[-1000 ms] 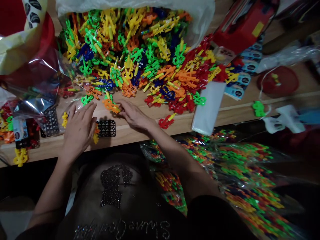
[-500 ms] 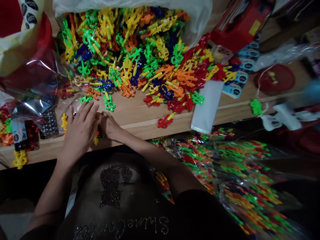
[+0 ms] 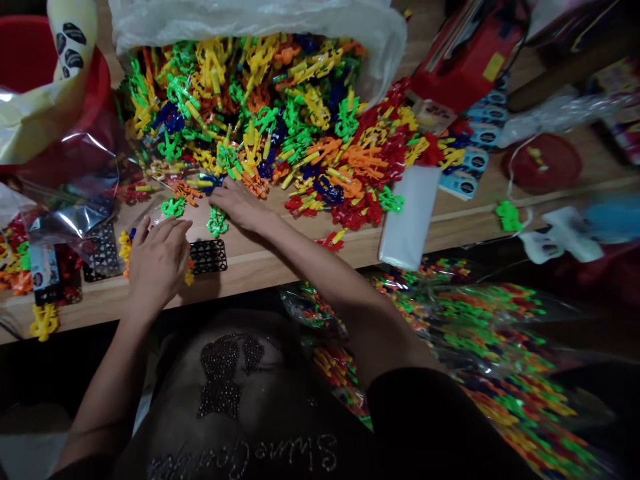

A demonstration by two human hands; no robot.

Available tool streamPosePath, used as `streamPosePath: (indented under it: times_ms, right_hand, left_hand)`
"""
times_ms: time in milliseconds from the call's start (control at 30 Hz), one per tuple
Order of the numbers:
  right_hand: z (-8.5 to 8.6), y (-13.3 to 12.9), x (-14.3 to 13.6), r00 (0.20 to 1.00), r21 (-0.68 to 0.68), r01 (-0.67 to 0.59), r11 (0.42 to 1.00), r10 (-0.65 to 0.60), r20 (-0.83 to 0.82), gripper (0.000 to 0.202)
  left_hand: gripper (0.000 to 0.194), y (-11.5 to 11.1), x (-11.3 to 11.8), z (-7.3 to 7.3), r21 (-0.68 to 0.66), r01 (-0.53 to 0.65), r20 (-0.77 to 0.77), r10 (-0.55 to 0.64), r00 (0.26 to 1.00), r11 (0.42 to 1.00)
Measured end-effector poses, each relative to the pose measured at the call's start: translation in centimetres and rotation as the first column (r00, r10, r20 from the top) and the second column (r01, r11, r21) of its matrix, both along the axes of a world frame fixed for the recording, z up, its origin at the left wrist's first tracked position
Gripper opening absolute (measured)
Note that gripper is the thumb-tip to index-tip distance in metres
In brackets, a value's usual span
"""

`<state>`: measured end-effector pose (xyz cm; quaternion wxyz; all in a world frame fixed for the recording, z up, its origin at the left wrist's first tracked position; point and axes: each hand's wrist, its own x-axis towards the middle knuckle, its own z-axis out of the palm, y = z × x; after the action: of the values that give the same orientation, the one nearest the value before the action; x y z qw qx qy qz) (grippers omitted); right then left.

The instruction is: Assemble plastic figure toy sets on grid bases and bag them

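My left hand [image 3: 159, 257] rests palm down over a black perforated plate [image 3: 209, 257] with small yellow and orange figures at its sides; its fingers are bent and slightly apart. My right hand [image 3: 237, 203] reaches to the front of the toy pile, its fingertips closed at a dark blue figure [image 3: 209, 181]. A green figure [image 3: 217, 221] lies just below the right fingers, and another green one [image 3: 173, 207] sits above the left hand. The big heap of coloured plastic figures [image 3: 260, 100] spills from a white bag [image 3: 260, 17].
A red bucket [image 3: 100, 87] and clear plastic bag [image 3: 65, 180] stand at left. On the right are a stack of clear sleeves [image 3: 411, 220], a red box [image 3: 460, 60] and a red dish [image 3: 560, 163]. Filled bags [image 3: 490, 347] lie below the table edge [image 3: 260, 279].
My right hand has left my left hand's side and moved up to the blue figure, uncovering the right part of the black plate. My left hand has stayed nearly in place.
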<state>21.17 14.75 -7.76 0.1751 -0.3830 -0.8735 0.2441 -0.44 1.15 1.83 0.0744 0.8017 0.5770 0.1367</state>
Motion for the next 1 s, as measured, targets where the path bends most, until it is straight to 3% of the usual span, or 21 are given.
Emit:
streamPosePath:
  times_ms: [133,233,367,500,700,1000]
  right_hand:
    - [-1.0,-3.1,2.2,0.994,-0.004,0.004,1.0,-0.004,-0.109,0.03]
    - [-0.8,-6.3,2.6,0.969,-0.041,0.048,0.998,-0.056,-0.239,0.045]
    - [-0.5,-10.8,0.4,0.922,-0.157,0.065,0.985,-0.12,-0.367,0.055]
    - [-1.7,-13.8,-2.8,0.871,-0.246,0.094,0.965,-0.199,-0.448,0.053]
    - [-3.9,-15.8,-5.6,0.891,-0.24,0.174,0.955,-0.256,-0.374,0.05]
    - [-4.8,-17.4,-6.1,0.897,-0.236,0.245,0.94,-0.313,-0.314,0.05]
  left_hand:
    - [0.042,-0.2,0.2,0.4,-0.001,-0.033,0.004,0.033,0.999,0.999]
    - [0.043,-0.6,0.6,0.5,0.012,-0.027,0.01,0.027,1.0,1.0]
    - [0.046,-0.7,0.8,-0.2,0.022,-0.001,-0.003,0.001,1.0,1.0]
    - [0.053,-0.5,0.5,-1.0,0.04,0.003,-0.008,-0.003,1.0,0.999]
    - [0.053,-0.5,0.3,-1.1,0.043,0.03,-0.019,-0.029,0.999,0.999]
    - [0.054,-0.7,0.3,-0.6,0.013,0.049,0.015,-0.05,0.999,0.999]
